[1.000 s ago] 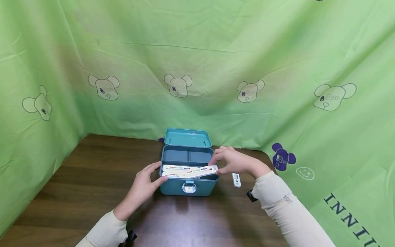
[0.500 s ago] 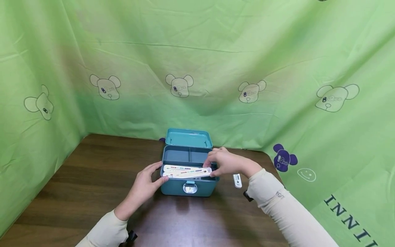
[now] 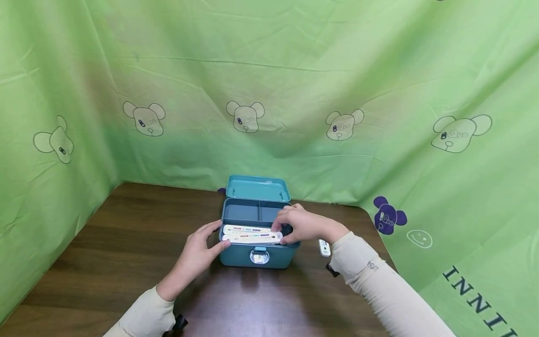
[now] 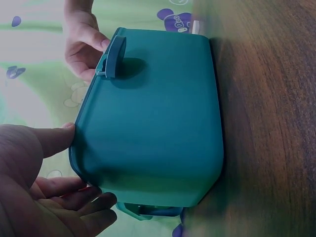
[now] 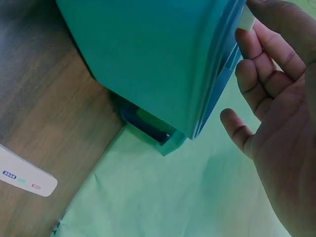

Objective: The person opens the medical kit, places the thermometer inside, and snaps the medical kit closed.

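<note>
A teal metal box (image 3: 236, 256) with its lid (image 3: 257, 188) swung back stands on the table. Long, flat white cases with small coloured labels (image 3: 237, 229) lie inside its front part. My right hand (image 3: 306, 224) pinches the right end of the uppermost white case (image 3: 252, 238) between thumb and fingers; in the right wrist view a sliver of this white case (image 5: 247, 19) shows at the fingertips. At the box's front left corner my left hand (image 3: 197, 250) holds the rim, thumb on the front and fingers round the side. The box's inside is hidden from both wrist views.
Another white case (image 3: 324, 248) lies on the brown wooden table (image 3: 139, 229) to the right of the box. Two divided compartments (image 3: 240, 212) sit at the box's rear. A latch (image 3: 259, 256) is on its front. Green printed cloth (image 3: 269, 61) hangs behind.
My right hand has moved left and slightly down with the white case. The case has gone from slanting to nearly level inside the box. My left hand stays at the corner.
</note>
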Action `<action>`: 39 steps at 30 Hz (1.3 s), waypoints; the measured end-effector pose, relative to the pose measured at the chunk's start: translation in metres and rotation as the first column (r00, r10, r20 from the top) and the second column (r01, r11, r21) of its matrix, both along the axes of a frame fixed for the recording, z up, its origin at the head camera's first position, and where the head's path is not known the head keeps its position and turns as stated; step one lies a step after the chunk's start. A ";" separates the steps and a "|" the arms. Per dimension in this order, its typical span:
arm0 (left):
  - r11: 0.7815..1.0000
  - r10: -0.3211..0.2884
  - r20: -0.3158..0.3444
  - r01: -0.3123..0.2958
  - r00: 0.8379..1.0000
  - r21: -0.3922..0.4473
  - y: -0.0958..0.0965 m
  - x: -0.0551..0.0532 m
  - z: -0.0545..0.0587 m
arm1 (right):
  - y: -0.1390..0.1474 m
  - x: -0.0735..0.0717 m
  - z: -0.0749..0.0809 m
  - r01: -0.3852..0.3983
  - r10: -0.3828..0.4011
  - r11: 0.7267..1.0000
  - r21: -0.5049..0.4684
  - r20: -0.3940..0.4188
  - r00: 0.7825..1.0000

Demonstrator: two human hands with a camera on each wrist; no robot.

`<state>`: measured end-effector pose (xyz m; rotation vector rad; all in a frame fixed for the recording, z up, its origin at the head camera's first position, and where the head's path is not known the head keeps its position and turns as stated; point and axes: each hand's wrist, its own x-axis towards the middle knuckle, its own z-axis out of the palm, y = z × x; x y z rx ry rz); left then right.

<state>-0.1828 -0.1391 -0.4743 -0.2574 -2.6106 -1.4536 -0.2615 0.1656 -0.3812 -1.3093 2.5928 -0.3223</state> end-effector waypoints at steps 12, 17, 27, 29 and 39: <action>1.000 0.003 0.008 -0.003 1.000 0.005 0.000 0.000 -0.003 | -0.010 -0.004 -0.007 -0.018 0.019 1.000 -0.014 0.040 0.999; 1.000 0.009 0.008 -0.009 1.000 0.002 0.001 0.000 -0.003 | -0.012 -0.005 -0.008 -0.012 0.012 1.000 -0.011 0.048 0.999; 1.000 0.011 0.018 -0.011 1.000 -0.013 0.000 -0.001 -0.001 | -0.013 -0.007 -0.012 -0.010 0.011 1.000 -0.020 0.082 0.997; 1.000 0.009 0.019 -0.009 1.000 -0.010 0.000 -0.001 -0.001 | -0.014 -0.007 -0.012 -0.009 0.010 1.000 -0.014 0.077 0.997; 1.000 0.007 0.025 -0.007 1.000 -0.017 -0.001 -0.003 0.000 | -0.015 -0.005 -0.012 -0.010 0.010 1.000 0.009 0.047 0.999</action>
